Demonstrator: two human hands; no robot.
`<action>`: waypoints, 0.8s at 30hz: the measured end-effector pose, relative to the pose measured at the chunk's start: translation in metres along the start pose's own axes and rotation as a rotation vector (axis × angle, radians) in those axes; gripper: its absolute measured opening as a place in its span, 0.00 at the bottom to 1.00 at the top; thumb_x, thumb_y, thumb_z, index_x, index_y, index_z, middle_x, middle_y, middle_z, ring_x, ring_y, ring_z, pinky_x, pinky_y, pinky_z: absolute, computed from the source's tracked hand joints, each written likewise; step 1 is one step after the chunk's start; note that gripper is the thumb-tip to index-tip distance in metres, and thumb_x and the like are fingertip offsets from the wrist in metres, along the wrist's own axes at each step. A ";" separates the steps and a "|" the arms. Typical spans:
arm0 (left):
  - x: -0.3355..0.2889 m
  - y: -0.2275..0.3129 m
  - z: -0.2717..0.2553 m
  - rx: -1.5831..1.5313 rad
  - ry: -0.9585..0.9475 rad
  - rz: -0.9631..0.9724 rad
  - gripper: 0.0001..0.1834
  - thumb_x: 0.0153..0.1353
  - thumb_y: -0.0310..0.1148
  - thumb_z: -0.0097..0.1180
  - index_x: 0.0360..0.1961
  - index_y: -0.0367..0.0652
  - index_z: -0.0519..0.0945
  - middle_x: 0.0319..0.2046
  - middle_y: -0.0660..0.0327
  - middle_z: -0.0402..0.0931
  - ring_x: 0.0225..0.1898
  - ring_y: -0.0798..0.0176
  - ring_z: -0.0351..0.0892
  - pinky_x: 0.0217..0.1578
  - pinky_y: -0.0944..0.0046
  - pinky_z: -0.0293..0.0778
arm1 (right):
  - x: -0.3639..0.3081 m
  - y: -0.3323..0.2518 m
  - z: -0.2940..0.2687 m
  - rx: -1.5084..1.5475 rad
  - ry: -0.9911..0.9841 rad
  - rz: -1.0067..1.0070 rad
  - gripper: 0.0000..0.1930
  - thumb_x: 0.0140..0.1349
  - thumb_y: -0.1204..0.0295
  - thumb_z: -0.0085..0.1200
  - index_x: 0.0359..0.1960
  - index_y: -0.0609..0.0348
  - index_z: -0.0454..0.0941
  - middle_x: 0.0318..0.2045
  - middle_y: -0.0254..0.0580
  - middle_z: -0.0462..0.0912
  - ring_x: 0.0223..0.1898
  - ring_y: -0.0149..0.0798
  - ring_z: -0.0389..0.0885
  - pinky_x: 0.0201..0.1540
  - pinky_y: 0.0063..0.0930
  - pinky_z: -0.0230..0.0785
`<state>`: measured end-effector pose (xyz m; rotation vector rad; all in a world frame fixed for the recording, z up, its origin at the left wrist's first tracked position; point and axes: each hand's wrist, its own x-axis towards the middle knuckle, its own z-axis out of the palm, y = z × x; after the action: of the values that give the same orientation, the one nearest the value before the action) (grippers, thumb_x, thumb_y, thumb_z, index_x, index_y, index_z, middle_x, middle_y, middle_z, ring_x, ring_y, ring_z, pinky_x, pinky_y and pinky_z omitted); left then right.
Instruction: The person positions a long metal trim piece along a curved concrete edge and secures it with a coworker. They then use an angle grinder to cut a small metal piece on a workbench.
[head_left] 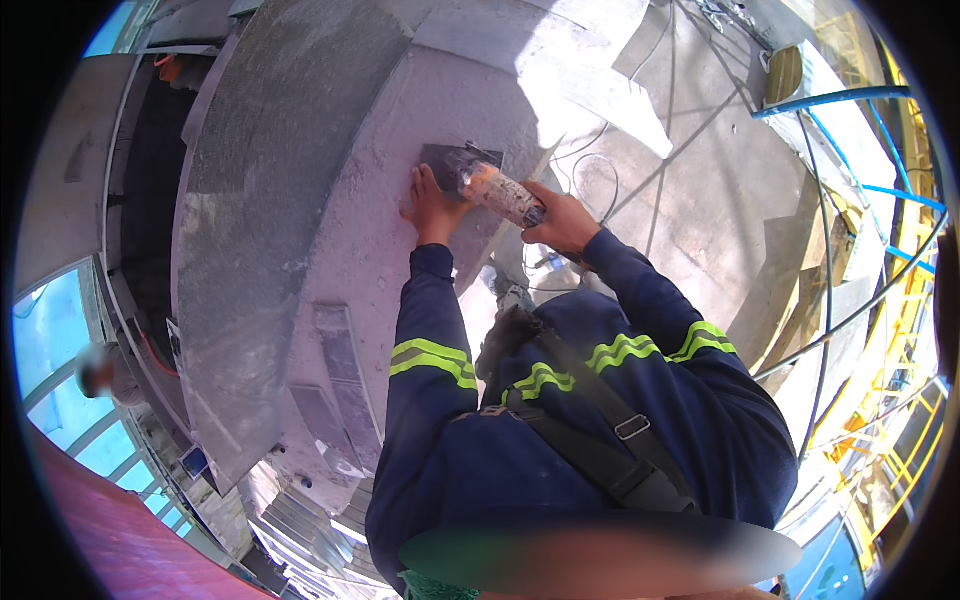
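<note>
My right hand (563, 222) is closed round the rear end of a worn, dusty angle grinder (503, 194). The grinder's head points away to the left, over a small dark flat piece (437, 157) that looks like a tile or slab offcut. My left hand (436, 210) lies at the near left edge of that piece, fingers stretched out and slightly apart, close beside the grinder's head. Beneath them is a dusty, pinkish-grey surface (370, 180). The grinder's disc and its contact with the piece cannot be made out.
Flat grey strips (345, 365) lie on the dusty surface near my left arm. A long grey slab (250, 230) runs along the left. Thin cable (612, 185) loops across the floor on the right, before blue tubes (835, 100) and yellow framework (900, 350). Another person (100, 372) is at far left.
</note>
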<state>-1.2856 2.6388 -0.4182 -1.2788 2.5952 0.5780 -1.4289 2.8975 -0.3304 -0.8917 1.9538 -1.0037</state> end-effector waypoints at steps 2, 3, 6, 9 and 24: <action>0.003 -0.001 0.001 -0.068 0.015 0.022 0.80 0.42 0.69 0.83 0.87 0.44 0.48 0.88 0.53 0.42 0.88 0.50 0.45 0.72 0.09 0.47 | 0.003 0.000 -0.003 -0.001 -0.004 0.001 0.46 0.48 0.60 0.72 0.75 0.50 0.72 0.47 0.63 0.90 0.50 0.66 0.89 0.56 0.50 0.80; 0.004 -0.002 0.002 -0.107 0.034 0.044 0.81 0.41 0.68 0.84 0.87 0.45 0.48 0.88 0.53 0.42 0.88 0.51 0.44 0.72 0.09 0.46 | 0.005 0.000 -0.004 0.005 -0.018 0.013 0.47 0.48 0.59 0.73 0.75 0.50 0.72 0.47 0.63 0.90 0.50 0.66 0.89 0.56 0.51 0.80; 0.008 0.000 0.002 -0.129 0.022 0.021 0.82 0.39 0.65 0.86 0.87 0.45 0.47 0.88 0.53 0.42 0.88 0.51 0.42 0.73 0.09 0.44 | 0.009 0.000 -0.005 0.012 -0.044 0.033 0.47 0.47 0.59 0.73 0.75 0.50 0.72 0.46 0.62 0.90 0.49 0.66 0.89 0.55 0.51 0.80; 0.007 0.003 -0.002 -0.144 -0.023 -0.045 0.83 0.38 0.63 0.87 0.87 0.44 0.46 0.88 0.53 0.42 0.88 0.50 0.42 0.74 0.10 0.42 | 0.013 0.001 -0.004 -0.005 -0.040 0.019 0.48 0.47 0.58 0.73 0.75 0.51 0.72 0.46 0.63 0.90 0.48 0.66 0.89 0.55 0.52 0.80; 0.010 0.003 -0.003 -0.219 -0.073 -0.094 0.87 0.34 0.63 0.89 0.86 0.42 0.42 0.87 0.56 0.47 0.88 0.49 0.43 0.75 0.12 0.41 | 0.021 0.004 -0.001 -0.009 -0.048 0.012 0.45 0.48 0.58 0.73 0.72 0.53 0.74 0.45 0.62 0.90 0.48 0.66 0.89 0.54 0.52 0.80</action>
<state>-1.2943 2.6315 -0.4178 -1.4054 2.4514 0.8934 -1.4403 2.8821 -0.3400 -0.9003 1.9227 -0.9595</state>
